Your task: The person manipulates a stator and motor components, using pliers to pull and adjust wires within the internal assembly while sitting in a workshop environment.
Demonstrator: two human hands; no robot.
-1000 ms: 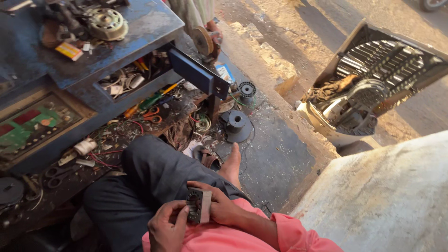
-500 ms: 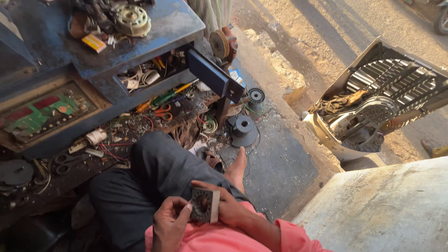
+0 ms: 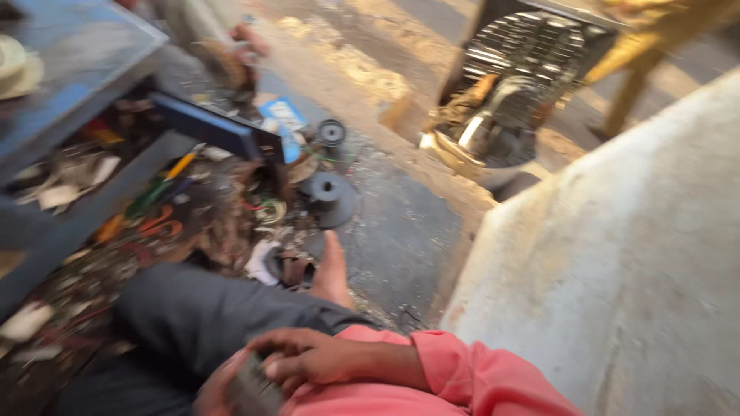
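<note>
Here, both hands grip a small dark part over the lap.
The right hand curls closed on the part (blurred, low in view); the left hand clasps it from below, above the dark trouser leg.

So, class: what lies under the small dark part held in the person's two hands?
Under the small dark part are the pink sleeve and the dark trouser leg. The hands cover its underside; blur hides detail.
</note>
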